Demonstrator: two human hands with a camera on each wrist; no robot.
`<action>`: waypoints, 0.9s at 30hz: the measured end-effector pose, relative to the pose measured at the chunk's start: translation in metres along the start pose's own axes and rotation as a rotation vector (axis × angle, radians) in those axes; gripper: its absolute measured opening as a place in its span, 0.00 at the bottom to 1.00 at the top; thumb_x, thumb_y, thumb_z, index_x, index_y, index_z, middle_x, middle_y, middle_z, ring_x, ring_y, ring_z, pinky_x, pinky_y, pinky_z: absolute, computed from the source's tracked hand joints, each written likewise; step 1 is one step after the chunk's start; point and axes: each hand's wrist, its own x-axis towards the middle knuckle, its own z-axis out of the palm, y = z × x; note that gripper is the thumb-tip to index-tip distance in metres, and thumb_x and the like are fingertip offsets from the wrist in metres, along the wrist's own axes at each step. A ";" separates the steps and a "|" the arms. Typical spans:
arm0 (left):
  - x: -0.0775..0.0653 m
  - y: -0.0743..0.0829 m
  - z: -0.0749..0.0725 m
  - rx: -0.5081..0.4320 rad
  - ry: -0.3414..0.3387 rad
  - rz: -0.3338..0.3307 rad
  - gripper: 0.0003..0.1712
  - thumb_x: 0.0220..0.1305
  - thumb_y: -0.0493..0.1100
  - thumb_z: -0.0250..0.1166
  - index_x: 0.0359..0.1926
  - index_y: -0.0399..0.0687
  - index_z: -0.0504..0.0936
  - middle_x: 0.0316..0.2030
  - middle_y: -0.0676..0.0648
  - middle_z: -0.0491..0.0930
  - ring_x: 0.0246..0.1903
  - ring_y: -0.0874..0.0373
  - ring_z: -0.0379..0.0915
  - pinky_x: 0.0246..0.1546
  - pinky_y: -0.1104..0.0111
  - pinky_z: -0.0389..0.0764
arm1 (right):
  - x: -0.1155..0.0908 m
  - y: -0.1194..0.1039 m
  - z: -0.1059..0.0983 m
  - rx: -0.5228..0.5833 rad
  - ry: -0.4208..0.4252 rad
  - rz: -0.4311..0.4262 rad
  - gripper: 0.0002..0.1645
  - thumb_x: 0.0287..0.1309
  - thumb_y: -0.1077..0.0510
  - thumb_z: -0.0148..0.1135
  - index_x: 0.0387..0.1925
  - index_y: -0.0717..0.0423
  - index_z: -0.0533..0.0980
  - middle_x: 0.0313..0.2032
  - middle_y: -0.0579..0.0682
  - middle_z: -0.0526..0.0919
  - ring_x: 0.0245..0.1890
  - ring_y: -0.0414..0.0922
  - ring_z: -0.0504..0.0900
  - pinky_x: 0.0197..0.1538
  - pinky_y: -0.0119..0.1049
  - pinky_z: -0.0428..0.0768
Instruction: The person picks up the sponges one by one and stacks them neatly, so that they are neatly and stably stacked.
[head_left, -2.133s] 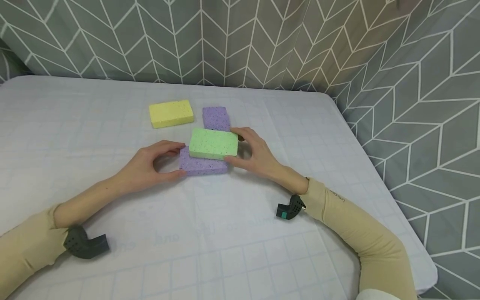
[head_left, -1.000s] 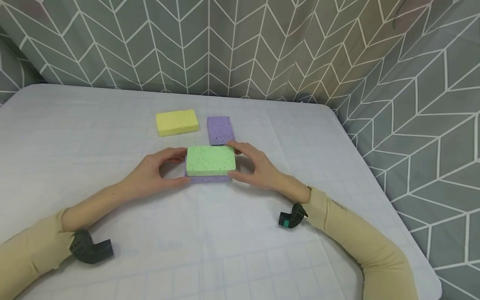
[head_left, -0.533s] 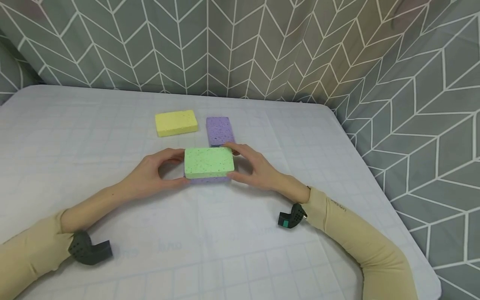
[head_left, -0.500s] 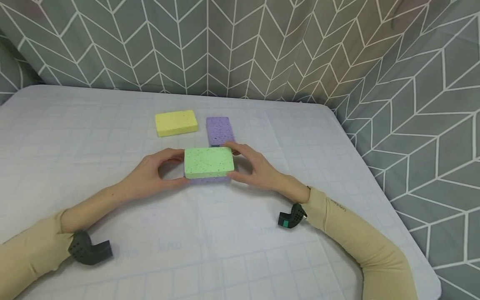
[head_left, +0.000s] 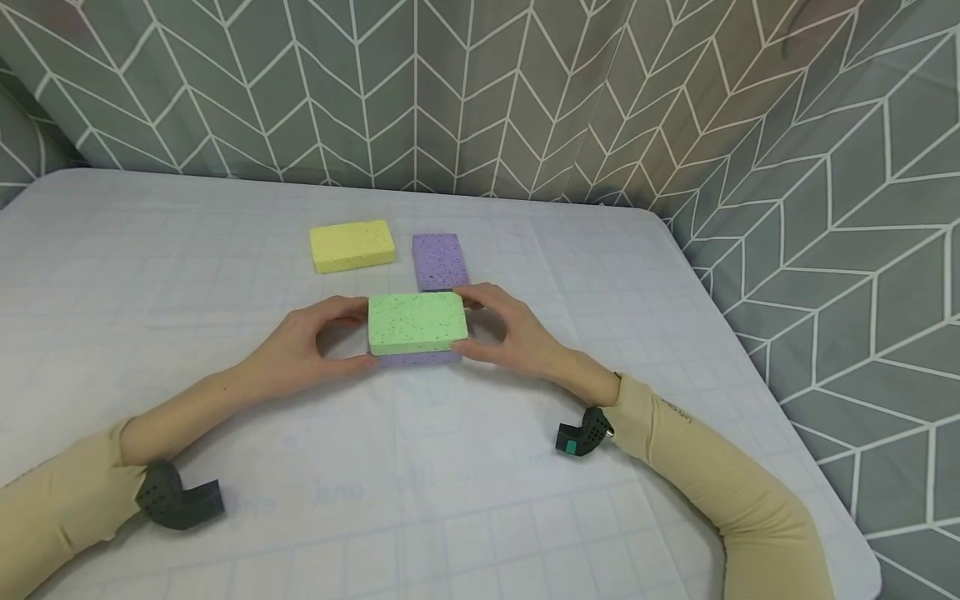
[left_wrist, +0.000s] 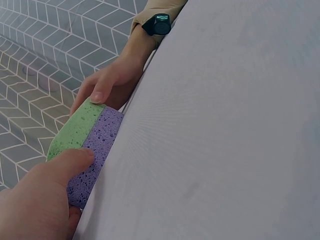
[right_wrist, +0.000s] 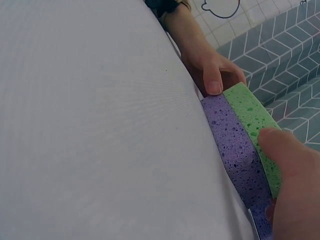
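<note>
Light-green rectangular sponge block (head_left: 417,323), dark-speckled and pitted, lies flat on a purple porous sponge block (left_wrist: 104,132) of like outline; the pair sits between the two hands, edges close to lined up; purple strip shows along the near side.

Left hand (head_left: 303,346) curved in a wide C, pinching the lower purple block at its end, thumb on the near face, fingers round the back; right hand (head_left: 513,333) in a matching C, thumb and fingers spread across the green block's end, gripping it.

Second purple sponge block (head_left: 439,261), pocked, set lengthwise just beyond the stack, near the right fingertips; whether it touches, cannot tell; smooth-looking yellow rectangular sponge block (head_left: 352,247) lies flat beyond the left fingertips, slightly skewed.

White cloth (head_left: 480,467), faint grid print, lightly creased, under everything; beige fabric sleeves (head_left: 705,450) behind both hands; black angular wrist mount (head_left: 180,497) below the left; grey curtain (head_left: 375,92), white chevron lines, beyond the hands.
</note>
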 end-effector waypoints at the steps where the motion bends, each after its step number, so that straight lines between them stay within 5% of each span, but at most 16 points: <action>1: 0.000 0.000 0.000 -0.003 0.000 0.001 0.38 0.53 0.46 0.78 0.65 0.49 0.75 0.60 0.53 0.78 0.57 0.59 0.76 0.61 0.80 0.71 | 0.000 0.000 0.000 -0.004 0.001 0.000 0.44 0.51 0.59 0.76 0.68 0.60 0.68 0.59 0.54 0.77 0.57 0.48 0.76 0.65 0.44 0.74; 21: 0.001 0.000 -0.001 -0.031 0.001 -0.008 0.42 0.52 0.46 0.79 0.67 0.47 0.72 0.60 0.50 0.78 0.56 0.57 0.77 0.61 0.79 0.72 | 0.000 -0.001 0.001 -0.027 -0.009 0.006 0.48 0.48 0.61 0.78 0.69 0.62 0.67 0.62 0.57 0.76 0.58 0.49 0.78 0.69 0.43 0.71; 27: 0.001 0.000 0.000 -0.026 0.028 -0.016 0.45 0.50 0.46 0.80 0.68 0.47 0.71 0.61 0.51 0.77 0.54 0.64 0.77 0.60 0.81 0.72 | 0.001 0.000 0.001 -0.023 -0.006 0.001 0.49 0.46 0.61 0.79 0.69 0.61 0.67 0.61 0.57 0.76 0.57 0.49 0.78 0.68 0.41 0.72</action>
